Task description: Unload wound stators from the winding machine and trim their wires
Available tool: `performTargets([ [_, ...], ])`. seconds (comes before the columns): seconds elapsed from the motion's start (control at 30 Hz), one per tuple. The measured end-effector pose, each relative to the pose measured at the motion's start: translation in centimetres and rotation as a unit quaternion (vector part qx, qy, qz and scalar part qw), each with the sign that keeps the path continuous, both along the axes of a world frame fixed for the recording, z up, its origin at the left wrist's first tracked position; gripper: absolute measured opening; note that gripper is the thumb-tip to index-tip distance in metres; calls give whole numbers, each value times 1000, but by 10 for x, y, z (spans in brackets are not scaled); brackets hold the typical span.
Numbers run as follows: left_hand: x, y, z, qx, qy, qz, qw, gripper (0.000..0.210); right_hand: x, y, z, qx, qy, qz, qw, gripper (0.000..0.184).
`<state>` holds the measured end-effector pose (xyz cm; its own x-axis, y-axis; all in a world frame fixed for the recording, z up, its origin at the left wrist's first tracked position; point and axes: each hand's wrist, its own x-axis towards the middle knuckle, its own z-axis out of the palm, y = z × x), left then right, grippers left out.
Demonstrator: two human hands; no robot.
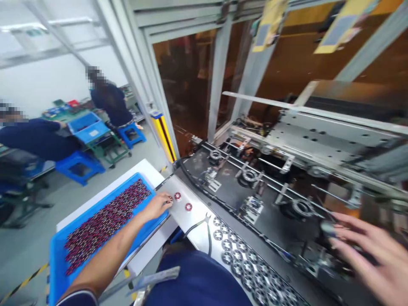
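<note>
My left hand [157, 207] is closed at the fingertips round a small dark and silver round part [170, 199], partly hidden by the fingers, over the metal ledge [170, 185]. Just beside it on the ledge stand two red-and-silver round parts, one nearer [177, 196] and one farther right [188, 207]. At the right, my right hand [366, 244] reaches over the machine bed [270, 231]. Its thumb and fingers are round a grey cylindrical piece [327, 229], blurred; whether this is fixed to the machine I cannot tell.
A blue tray [59, 244] full of red-and-dark parts lies left. Cutting pliers [207, 219] and several slotted metal rings [237, 255] lie on the ledge. Rods [264, 182] and ring fixtures [250, 175] cross the machine. Two people [110, 104] sit behind at left.
</note>
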<state>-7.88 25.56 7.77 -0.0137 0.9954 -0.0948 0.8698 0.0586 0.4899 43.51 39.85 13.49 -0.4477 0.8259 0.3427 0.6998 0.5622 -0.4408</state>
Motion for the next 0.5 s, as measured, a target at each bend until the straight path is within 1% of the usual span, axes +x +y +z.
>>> performTargets([
  [0.03,-1,-4,-10,-6,11,6,1000,17,-42,-17,-3,11,25,50,998,19],
  [0.07,-1,-7,-20,-10,21,9,1000,19,-87,-36,-10,-3,27,99,995,21],
  [0.13,1,-9,-36,-16,38,9,999,22,-174,-69,-31,-34,1,177,984,25],
  [0.2,2,-8,-48,-17,51,8,999,23,-246,-91,-61,-58,-36,217,974,22],
  [0.27,1,-7,-54,-13,60,9,998,25,-294,-102,-89,-63,-61,222,971,12],
  [0.3,-1,-8,-56,-8,63,11,998,26,-308,-105,-99,-63,-70,219,971,11],
  [0.37,-3,-10,-57,7,68,15,998,28,-321,-108,-112,-58,-79,209,973,17],
  [0.43,-2,-13,-57,25,69,11,997,38,-314,-110,-113,-50,-76,197,976,20],
  [0.5,6,-15,-57,41,66,-6,997,60,-292,-111,-108,-42,-67,183,980,20],
])
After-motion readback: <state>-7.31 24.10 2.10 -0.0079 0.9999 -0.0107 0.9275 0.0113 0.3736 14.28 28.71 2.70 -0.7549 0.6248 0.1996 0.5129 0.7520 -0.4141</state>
